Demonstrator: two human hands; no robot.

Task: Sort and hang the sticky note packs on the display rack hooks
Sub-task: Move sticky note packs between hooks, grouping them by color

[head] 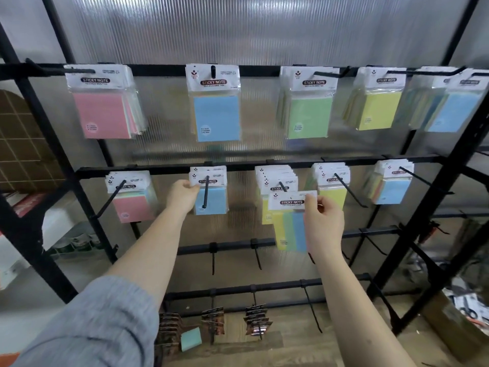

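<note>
Black metal bars make up the display rack, which stands before a ribbed translucent panel. Along the top bar hang five groups of sticky note packs: pink, blue, green, yellow and, at the far right, another blue group.

On the middle bar, a pink-fronted group hangs at the left. Next to it, the left hand pinches the left edge of the white header card of a blue pack that is threaded on its hook. The right hand grips the right end of the header of a multicolour pack, with yellow, green and blue strips, and holds it in front of a stack of yellow-fronted packs; whether this pack is already on that hook cannot be told. Further right on the same bar hang a yellow group and a blue-fronted group.

Lower bars carry bare black hooks. Near the bottom, dark brown carded items hang on hooks, and a single teal note pad sits beside them at the left. A grey sleeve covers the left upper arm.
</note>
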